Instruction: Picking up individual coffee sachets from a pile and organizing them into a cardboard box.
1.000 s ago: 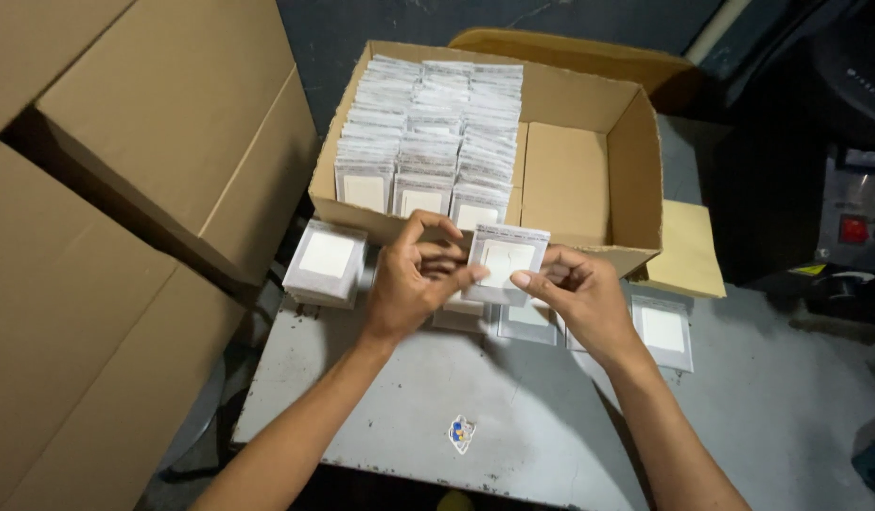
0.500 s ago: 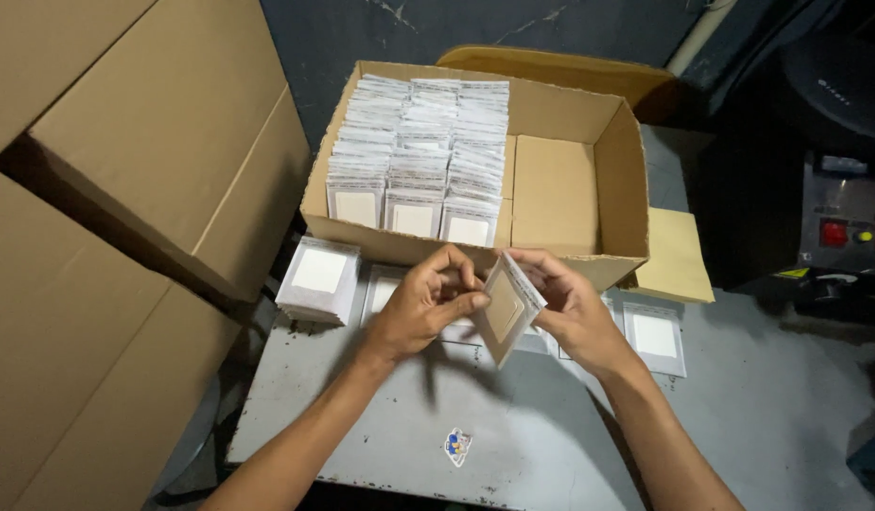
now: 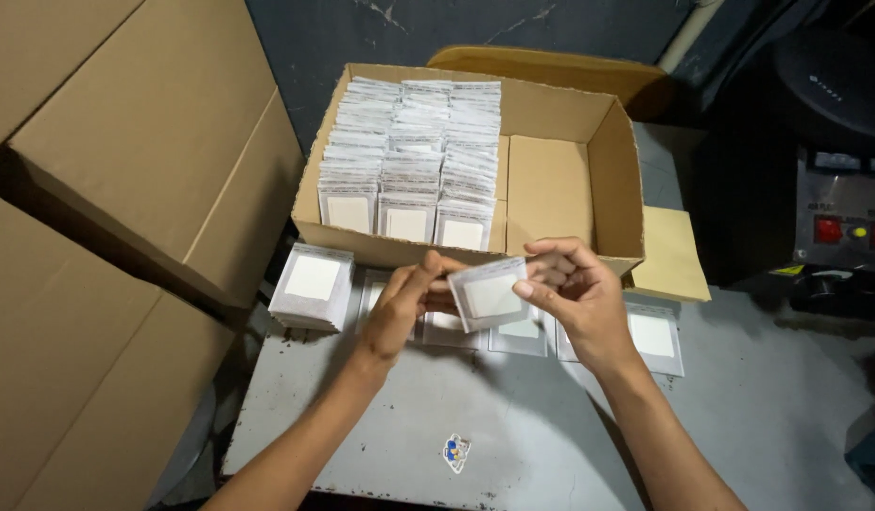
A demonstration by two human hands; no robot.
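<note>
At the far left stand large closed brown cardboard cartons (image 3: pixel 106 189), stacked beside a worn grey metal table (image 3: pixel 759 426). On the table's left part sits a thick stack of clear plastic sachets with white square inserts (image 3: pixel 312 284), just in front of an open brown cardboard box (image 3: pixel 560 180) whose left part is packed with three upright rows of the same sachets (image 3: pixel 409 151); its right part is bare. The left hand (image 3: pixel 400 308) is held above the table with its fingers pressed together and stretched toward a small clear sachet with a white square pad (image 3: pixel 488 294), touching its left edge. The right hand (image 3: pixel 575 293) pinches that sachet's right side between thumb and curled fingers, holding it in the air just before the box's front wall. Below lie flat loose sachets (image 3: pixel 657 336) in a row. A small coloured sticker (image 3: pixel 455 451) marks the table. At the far right is a dark machine with red buttons (image 3: pixel 844 232).
</note>
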